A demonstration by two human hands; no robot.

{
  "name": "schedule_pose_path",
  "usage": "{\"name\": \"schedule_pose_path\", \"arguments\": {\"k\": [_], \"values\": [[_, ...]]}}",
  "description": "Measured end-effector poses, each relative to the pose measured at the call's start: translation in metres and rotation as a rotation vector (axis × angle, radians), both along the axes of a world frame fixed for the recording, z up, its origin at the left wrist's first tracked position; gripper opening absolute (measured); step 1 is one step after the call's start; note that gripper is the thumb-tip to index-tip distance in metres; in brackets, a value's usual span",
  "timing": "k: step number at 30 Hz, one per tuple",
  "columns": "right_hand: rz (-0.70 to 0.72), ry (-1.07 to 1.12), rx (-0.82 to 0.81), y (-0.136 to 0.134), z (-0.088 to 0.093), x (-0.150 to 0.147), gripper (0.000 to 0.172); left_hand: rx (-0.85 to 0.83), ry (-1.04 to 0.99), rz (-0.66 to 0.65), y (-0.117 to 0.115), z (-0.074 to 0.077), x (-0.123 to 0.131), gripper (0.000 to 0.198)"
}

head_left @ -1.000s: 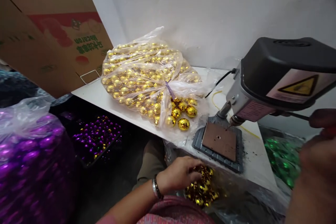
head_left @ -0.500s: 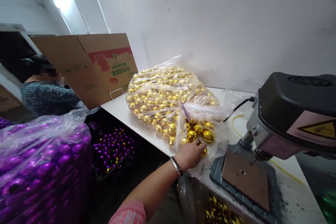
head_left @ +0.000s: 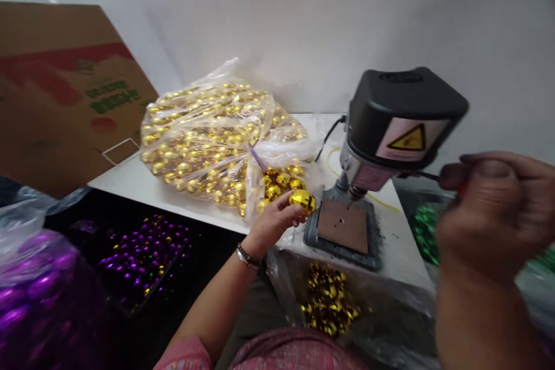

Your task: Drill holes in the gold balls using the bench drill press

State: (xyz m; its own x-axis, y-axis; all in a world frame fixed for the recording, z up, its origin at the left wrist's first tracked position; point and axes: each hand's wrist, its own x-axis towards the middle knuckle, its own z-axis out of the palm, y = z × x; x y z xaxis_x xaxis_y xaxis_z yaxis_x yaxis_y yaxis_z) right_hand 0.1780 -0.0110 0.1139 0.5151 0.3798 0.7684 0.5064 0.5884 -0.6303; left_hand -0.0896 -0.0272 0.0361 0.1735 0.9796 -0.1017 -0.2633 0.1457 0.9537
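My left hand (head_left: 273, 221) pinches a gold faceted ball (head_left: 302, 200) just left of the drill press base plate (head_left: 344, 226). Behind it lies a clear plastic bag of gold balls (head_left: 217, 139) on the white table (head_left: 130, 182), with a few loose ones at its open mouth. My right hand (head_left: 494, 208) is up close and blurred at the right. Its fingers are wrapped round the feed lever (head_left: 427, 175) of the small drill press (head_left: 399, 121).
A cardboard box (head_left: 56, 98) stands at the left. Purple balls fill a dark tray (head_left: 139, 254) below the table and a plastic bag (head_left: 30, 295) at lower left. A bag with gold balls (head_left: 332, 300) hangs under the table edge. Green balls (head_left: 422, 231) lie to the right.
My left hand went from the lower bag up to the loose balls at the big bag's mouth, and now holds one gold ball lifted beside the press plate. The view has swung about.
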Motion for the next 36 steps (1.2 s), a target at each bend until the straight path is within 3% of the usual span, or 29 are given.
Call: {"name": "schedule_pose_path", "arguments": {"k": [3, 7, 10, 13, 21, 31, 36], "values": [[0.090, -0.048, 0.071, 0.012, 0.010, -0.013, 0.032, -0.178, -0.280, -0.037, 0.000, -0.008, 0.013, 0.052], [0.157, -0.085, 0.078, 0.001, 0.015, -0.014, 0.029, -0.303, -0.313, 0.010, 0.009, -0.021, 0.027, 0.054], [0.178, -0.102, 0.045, -0.003, 0.015, -0.014, 0.029, -0.289, -0.172, 0.021, 0.017, -0.027, 0.036, 0.050], [0.179, -0.119, 0.036, -0.003, 0.015, -0.014, 0.028, -0.165, 0.044, -0.032, 0.024, -0.030, 0.044, 0.048], [0.207, -0.125, -0.055, -0.005, 0.016, -0.014, 0.034, 0.057, 0.481, -0.141, 0.035, -0.023, 0.064, 0.036], [0.254, -0.136, -0.060, -0.008, 0.016, -0.014, 0.033, 0.264, 0.807, -0.145, 0.044, -0.022, 0.070, 0.040], [0.254, -0.143, -0.110, -0.008, 0.015, -0.013, 0.039, 0.265, 0.806, -0.142, 0.049, -0.020, 0.072, 0.041]]}}
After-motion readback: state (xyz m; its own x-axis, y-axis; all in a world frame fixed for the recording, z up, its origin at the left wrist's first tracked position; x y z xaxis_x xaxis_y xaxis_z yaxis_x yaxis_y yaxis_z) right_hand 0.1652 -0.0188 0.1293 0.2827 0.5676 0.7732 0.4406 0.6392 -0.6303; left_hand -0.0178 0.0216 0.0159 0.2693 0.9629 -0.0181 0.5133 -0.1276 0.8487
